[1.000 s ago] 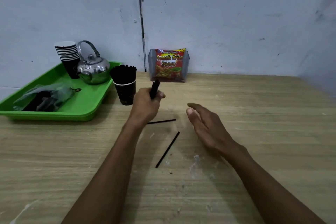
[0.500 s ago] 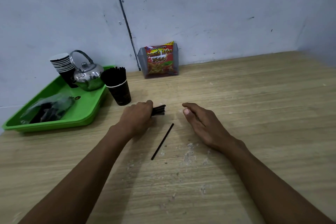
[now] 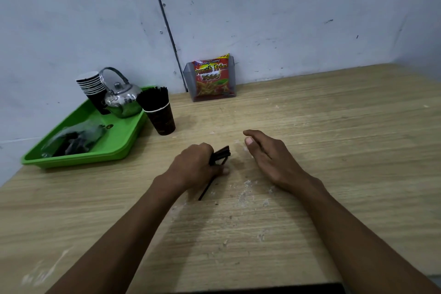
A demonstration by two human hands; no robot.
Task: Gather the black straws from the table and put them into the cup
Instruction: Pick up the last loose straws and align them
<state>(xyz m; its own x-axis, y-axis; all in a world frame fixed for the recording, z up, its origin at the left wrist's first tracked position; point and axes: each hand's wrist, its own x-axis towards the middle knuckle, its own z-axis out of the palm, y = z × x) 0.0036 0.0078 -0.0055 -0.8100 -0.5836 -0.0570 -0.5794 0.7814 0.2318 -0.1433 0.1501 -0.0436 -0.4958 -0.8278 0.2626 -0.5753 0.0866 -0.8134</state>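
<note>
Tray [image 3: 114,148] was bright green; straws [image 3: 220,154] black; cup [image 3: 162,122] dark brown; kettle [image 3: 123,102] shiny silver; table [image 3: 310,138] pale wood-grain.

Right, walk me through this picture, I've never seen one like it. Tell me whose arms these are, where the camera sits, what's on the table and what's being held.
There is no machine: a person wears a camera on the head, looking down at both bare hands. The left hand grips a bundle of black straws and presses on one loose straw on the wooden table. The right hand rests open, empty. Behind stand a cup full of straws, a green tray with a kettle and stacked cups, and a snack packet.
</note>
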